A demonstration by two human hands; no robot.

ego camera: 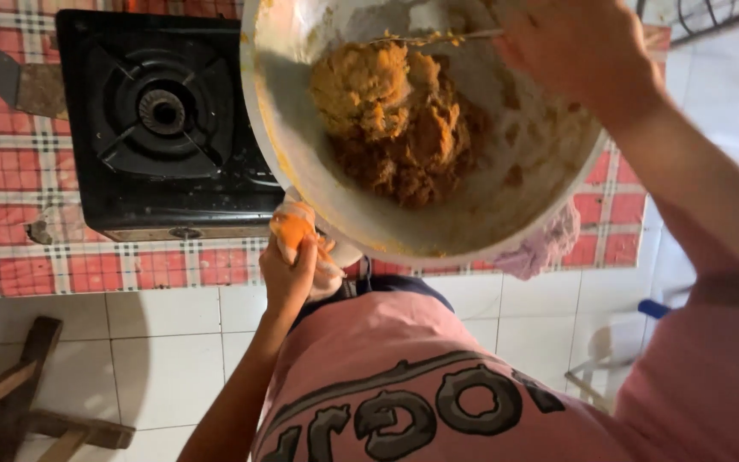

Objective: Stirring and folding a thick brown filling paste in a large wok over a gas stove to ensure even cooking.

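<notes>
Head cam, looking straight down the person's pink shirt (438, 376).

Left hand (288, 274): closed around the pan handle, through an orange-and-white cloth (297, 231) wrapped over it. Handle itself mostly hidden by cloth and fingers.

Pan (301, 162): big, pale metal, held up off the table and tilted toward the camera, so the inside shows. It sits between the camera and the table edge, its left rim overlapping the stove's right side in view. Walls smeared with orange-brown residue.

Paste (395, 120): thick yellow-brown lump, clumped in the upper-middle of the pan, darker at the bottom.

Right hand (570, 38): over the pan's top right rim, fingers closed on a thin utensil (438, 37) that runs left across the pan above the paste. Utensil type can't be told; only a slim coated shaft shows.

Stove (164, 120): black single-burner, on the table left of the pan.

Table covered with red-and-white check cloth (27, 171). Pale pink rag (545, 248) at the table edge under the pan's right side. Wooden stool (19, 402) on white floor tile, bottom left.
</notes>
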